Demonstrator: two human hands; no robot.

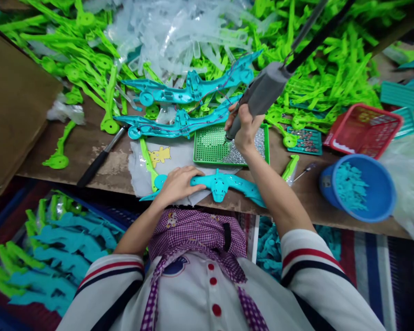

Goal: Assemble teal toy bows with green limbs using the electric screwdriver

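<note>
Bearings taken from the long turquoise piece (220, 184); 12 o'clock points away from the wearer. Left hand (182, 184): partly closed, fingers and thumb gripping this piece on its 9 o'clock side; piece lies at the bench's near edge. Right hand (246, 131): closed around a grey power driver (267, 87), tip over the green tray (207, 145) just past 12; tip contact cannot be told. Tray holds small metal pieces (260, 142). At 11, two wired turquoise pieces (184, 124). Black-handled tool (94, 163) between 9 and 10. Red basket (364, 131) at 2; blue bucket (382, 188) at 3, small turquoise parts (352, 186) inside.
</note>
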